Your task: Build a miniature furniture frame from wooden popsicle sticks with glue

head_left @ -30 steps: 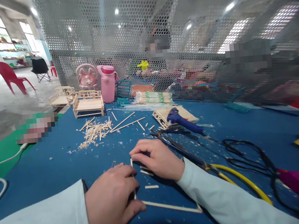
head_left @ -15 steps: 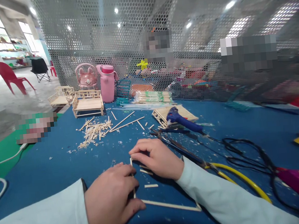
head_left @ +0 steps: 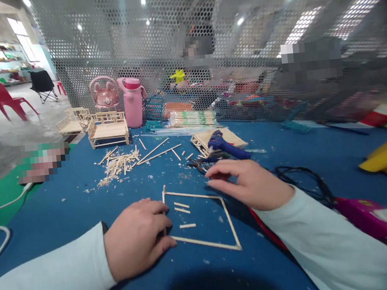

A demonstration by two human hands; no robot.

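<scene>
1. Half a second earlier the right hand (head_left: 247,183) was at the far end of the stick frame's left side; now it has drawn away to the right, and its fingertips are just outside the far right corner.
2. The stick frame (head_left: 205,243), partly hidden by that hand and sleeve before, now shows nearly whole on the blue table (head_left: 84,208), a four-sided outline of thin wood.
3. The left hand (head_left: 137,238) keeps its place over the frame's left side. Its fingers are bent across that stick, thumb tip by the near left corner; whether they pinch it or only press down, one cannot tell.
4. The rest of the frame reaches rightward from the left fingertips.
5. The right thumb and forefinger are a little parted, with no held thing visible between them. The frame's far side lies nearer the person than these fingertips, and to their left.
6. Three short sticks (head_left: 187,226) lie inside the frame, right of the left fingertips and apart from them.
7. Just beyond the right fingers are a dark tool (head_left: 198,164), partly hidden, and the blue glue gun (head_left: 231,148).
</scene>
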